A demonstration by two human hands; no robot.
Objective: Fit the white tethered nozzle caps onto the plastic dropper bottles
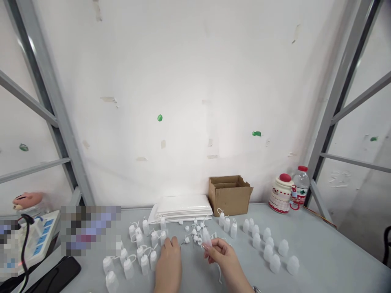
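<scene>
My right hand point(222, 252) pinches a small translucent squeeze bottle point(205, 236) upright between thumb and fingers. A thin white strap point(220, 273) hangs below that hand. My left hand point(168, 260) is turned back-up, fingers bent and close together, with their tips largely hidden. Just beyond them stands a small capped bottle point(163, 236); whether they touch it I cannot tell. Between the hands lie several loose white caps point(195, 232) with thin spouts. To the left stand several bottles point(128, 268) with white caps and looped straps. On the right are several bottles without visible spouts point(269, 252).
A stack of white sheets point(183, 206) and an open cardboard box point(232, 199) stand against the wall. A cream jar with a red lid point(280, 194) and a water bottle point(300, 183) are at back right. A black phone point(56, 276) and a power strip point(42, 236) lie left.
</scene>
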